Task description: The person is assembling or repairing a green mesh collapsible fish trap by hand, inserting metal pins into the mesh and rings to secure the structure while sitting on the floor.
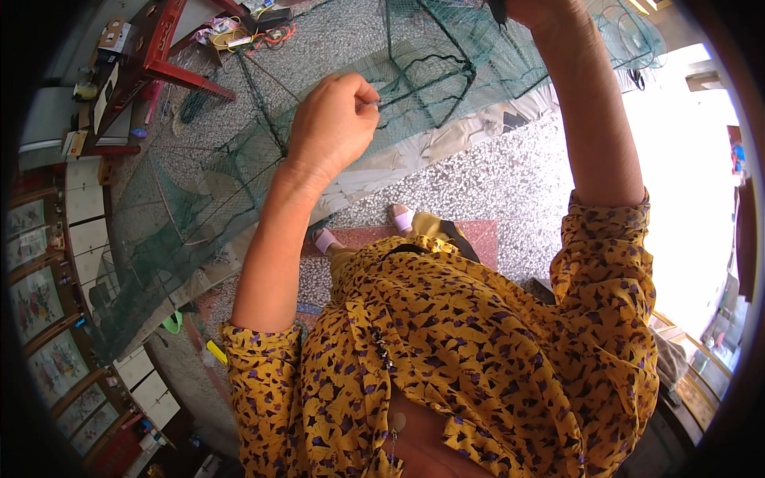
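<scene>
The net is spread over the floor, in front of the person's feet. Its long axis runs slantwise, from the lower left, near the cabinets, up to the upper right; the camera bends this line a little. One end points to the lower left, and the other to the bright side at the upper right.

The net is of thin green mesh, which one can see through. Darker green cords cross it and make angled sections, and in some places the mesh lies in folds, so it looks darker there. Along its near side lies a pale, wrinkled sheet.

The left hand is above the middle part of the net. Its fingers are curled inward and the thumb is closed against the index finger. Something small and dark shows at the tips, but I cannot tell what it is. The right hand is at the upper edge, largely cut off. A dark thing is beside it, and I cannot tell whether the fingers grip it.

A red stand is beyond the net, at the left.
</scene>
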### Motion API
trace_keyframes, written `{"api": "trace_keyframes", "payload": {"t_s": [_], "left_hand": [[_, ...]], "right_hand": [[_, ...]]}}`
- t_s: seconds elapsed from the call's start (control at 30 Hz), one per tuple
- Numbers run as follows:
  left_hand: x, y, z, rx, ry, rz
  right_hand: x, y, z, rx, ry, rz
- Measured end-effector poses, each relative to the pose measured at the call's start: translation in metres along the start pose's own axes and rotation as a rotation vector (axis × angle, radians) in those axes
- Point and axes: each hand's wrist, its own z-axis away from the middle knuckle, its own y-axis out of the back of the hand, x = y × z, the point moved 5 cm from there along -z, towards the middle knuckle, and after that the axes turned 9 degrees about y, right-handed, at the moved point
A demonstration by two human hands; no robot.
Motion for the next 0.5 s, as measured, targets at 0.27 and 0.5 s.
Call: {"api": "trace_keyframes", "payload": {"t_s": [0.27,0.5], "left_hand": [[-0.004,-0.006,0.008,0.005,0.043,0.064],[-0.007,-0.015,0.014,0.035,0.038,0.136]], "right_hand": [[-0.016,0.004,-0.015,-0.124,0.035,-0.378],[-0.055,0.021,-0.022,-0.094,0.342,-0.277]]}}
